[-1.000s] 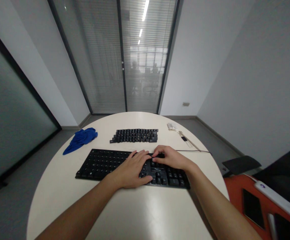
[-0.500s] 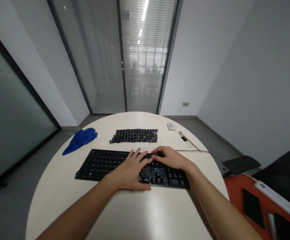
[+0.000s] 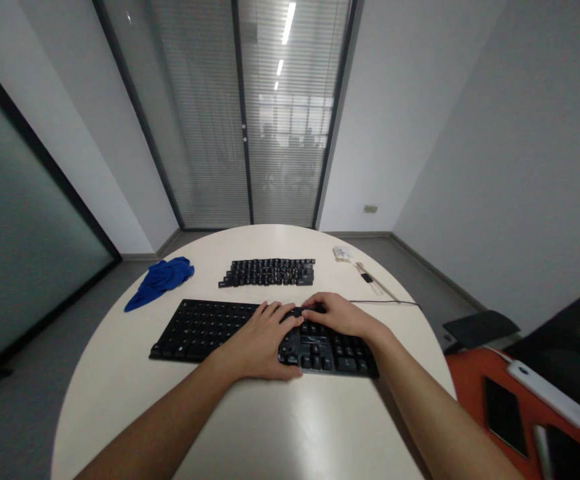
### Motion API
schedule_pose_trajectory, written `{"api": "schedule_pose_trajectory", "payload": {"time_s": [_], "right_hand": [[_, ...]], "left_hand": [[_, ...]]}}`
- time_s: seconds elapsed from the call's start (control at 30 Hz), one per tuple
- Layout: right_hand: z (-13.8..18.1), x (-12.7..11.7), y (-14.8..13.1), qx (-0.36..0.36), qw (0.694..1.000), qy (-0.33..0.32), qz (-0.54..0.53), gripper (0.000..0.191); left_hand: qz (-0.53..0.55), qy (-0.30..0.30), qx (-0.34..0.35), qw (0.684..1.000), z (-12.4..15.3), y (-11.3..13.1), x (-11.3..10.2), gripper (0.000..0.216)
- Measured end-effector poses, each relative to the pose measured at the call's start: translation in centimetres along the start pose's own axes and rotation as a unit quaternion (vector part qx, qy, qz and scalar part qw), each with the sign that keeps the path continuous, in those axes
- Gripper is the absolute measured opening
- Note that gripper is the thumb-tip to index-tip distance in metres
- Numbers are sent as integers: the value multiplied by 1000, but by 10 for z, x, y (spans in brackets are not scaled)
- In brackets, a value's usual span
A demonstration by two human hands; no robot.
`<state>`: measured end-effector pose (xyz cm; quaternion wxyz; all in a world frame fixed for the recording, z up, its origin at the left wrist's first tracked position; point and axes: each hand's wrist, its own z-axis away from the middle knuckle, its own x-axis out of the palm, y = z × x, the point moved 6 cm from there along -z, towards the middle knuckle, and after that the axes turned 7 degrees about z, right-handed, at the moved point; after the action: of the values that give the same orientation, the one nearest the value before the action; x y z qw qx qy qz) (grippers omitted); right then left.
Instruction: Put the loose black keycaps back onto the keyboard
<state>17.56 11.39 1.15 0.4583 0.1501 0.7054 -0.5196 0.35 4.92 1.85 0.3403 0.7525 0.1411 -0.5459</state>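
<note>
A black keyboard [image 3: 203, 330] lies across the table in front of me. Its left and middle part shows bare key posts, while keys sit on its right part. My left hand [image 3: 265, 340] rests flat over the middle of the keyboard, fingers stretched out and thumb along the near edge. At the keyboard's far edge, right of the middle, my right hand [image 3: 337, 315] is bent with thumb and forefinger close together; whatever lies between them is too small to make out. Behind the keyboard, loose black keycaps [image 3: 270, 272] are laid out in rows.
A crumpled blue cloth [image 3: 163, 277] lies at the table's left. Toward the back right are a small clear bag [image 3: 343, 253], a thin tool [image 3: 370, 275] and the keyboard's cable [image 3: 385, 302]. An orange chair seat [image 3: 470, 380] bears a phone [image 3: 505, 413] and a white power strip [image 3: 550, 393].
The fingers of my left hand have drawn in slightly. My right hand keeps its place at the keyboard's far edge, and the keyboard has not visibly moved.
</note>
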Motion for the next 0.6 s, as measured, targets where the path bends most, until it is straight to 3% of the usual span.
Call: {"api": "schedule_pose_trajectory", "payload": {"time_s": [0.6], "right_hand": [[-1,1,1,-5,1000,-10,-17,32]], "left_hand": [[0,-10,-11,1000,-1,1,-4,92]]}}
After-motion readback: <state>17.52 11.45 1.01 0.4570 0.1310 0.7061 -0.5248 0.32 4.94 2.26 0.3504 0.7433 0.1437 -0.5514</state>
